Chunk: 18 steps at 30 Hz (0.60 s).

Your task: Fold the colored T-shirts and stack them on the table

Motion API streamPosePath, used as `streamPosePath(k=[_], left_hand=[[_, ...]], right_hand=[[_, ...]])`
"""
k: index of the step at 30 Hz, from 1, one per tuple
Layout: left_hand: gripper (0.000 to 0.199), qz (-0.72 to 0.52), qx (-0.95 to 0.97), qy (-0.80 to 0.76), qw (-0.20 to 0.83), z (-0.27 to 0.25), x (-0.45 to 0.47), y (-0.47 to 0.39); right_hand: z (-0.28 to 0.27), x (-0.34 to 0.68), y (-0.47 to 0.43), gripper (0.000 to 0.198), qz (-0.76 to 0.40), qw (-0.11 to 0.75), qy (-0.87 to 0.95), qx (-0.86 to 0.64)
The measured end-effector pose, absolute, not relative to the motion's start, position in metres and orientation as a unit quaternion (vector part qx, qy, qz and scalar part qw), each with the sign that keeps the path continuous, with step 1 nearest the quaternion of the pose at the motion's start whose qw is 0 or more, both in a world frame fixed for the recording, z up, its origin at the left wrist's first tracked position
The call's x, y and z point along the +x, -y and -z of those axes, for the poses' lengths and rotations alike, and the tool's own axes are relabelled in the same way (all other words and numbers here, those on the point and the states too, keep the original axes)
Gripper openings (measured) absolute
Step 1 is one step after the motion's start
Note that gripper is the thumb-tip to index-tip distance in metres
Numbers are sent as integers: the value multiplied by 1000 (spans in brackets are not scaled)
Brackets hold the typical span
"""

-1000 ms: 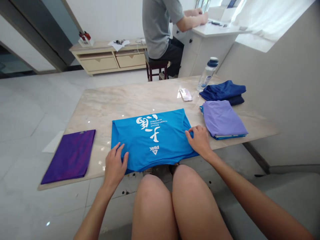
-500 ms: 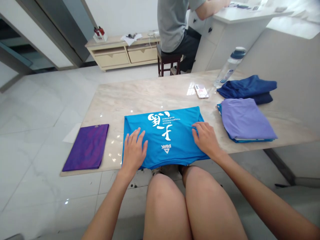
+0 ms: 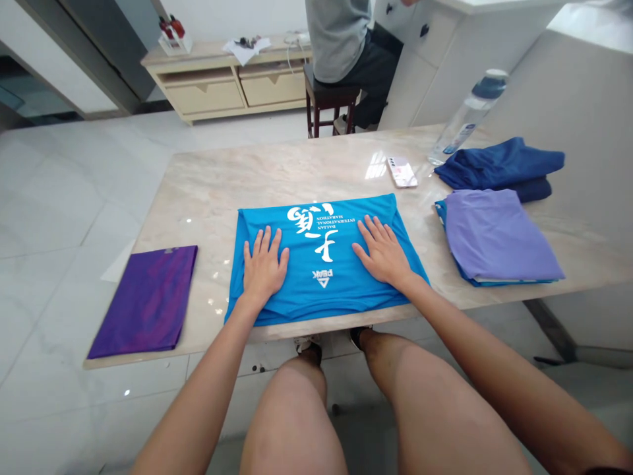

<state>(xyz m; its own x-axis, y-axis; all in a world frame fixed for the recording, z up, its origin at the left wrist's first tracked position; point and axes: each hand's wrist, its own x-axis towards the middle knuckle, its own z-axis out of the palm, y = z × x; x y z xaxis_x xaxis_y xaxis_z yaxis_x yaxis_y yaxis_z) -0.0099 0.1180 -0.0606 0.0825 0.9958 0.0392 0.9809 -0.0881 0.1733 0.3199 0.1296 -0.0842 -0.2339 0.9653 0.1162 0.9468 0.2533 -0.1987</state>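
A: Where are the two hands at this moment?

B: Both lie flat on the blue T-shirt, palms down and fingers spread. The left hand is on the left half and the right hand on the right half, with the white print between them. Neither hand grips anything; they only press on the cloth.

A: And where is the shirt itself?

B: It lies folded on the marble table, at the near edge in front of the person's knees, and its lower hem hangs a little over that edge.

A: What changed in the last second?

B: One second ago the hands were at the outer edges of the shirt, the right one pinching the side of the cloth and the left one at the lower left corner. Half a second ago they were already moving inward. Now they are open and closer to the middle. I judge that the fold is made and the hands are smoothing it flat.

A: What else is on the table?

B: A folded purple shirt at the left, well apart. At the right is a lilac folded shirt on another blue one, and behind it a dark blue garment, a water bottle and a phone. Another person sits on a stool farther back.
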Motion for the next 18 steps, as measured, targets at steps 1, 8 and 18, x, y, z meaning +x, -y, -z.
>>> streamPosePath(k=[1,8,18], left_hand=[[67,-75,735,-672,50,61,-11,-129],[70,-60,733,-676,44,52,1,-129],[48,-3,821,-515,246,-24,-36,2]], right_hand=[[84,319,-139,74,-46,106,783,-611],[67,309,-133,69,-59,138,790,-595],[25,374,15,48,-245,125,850,-449]])
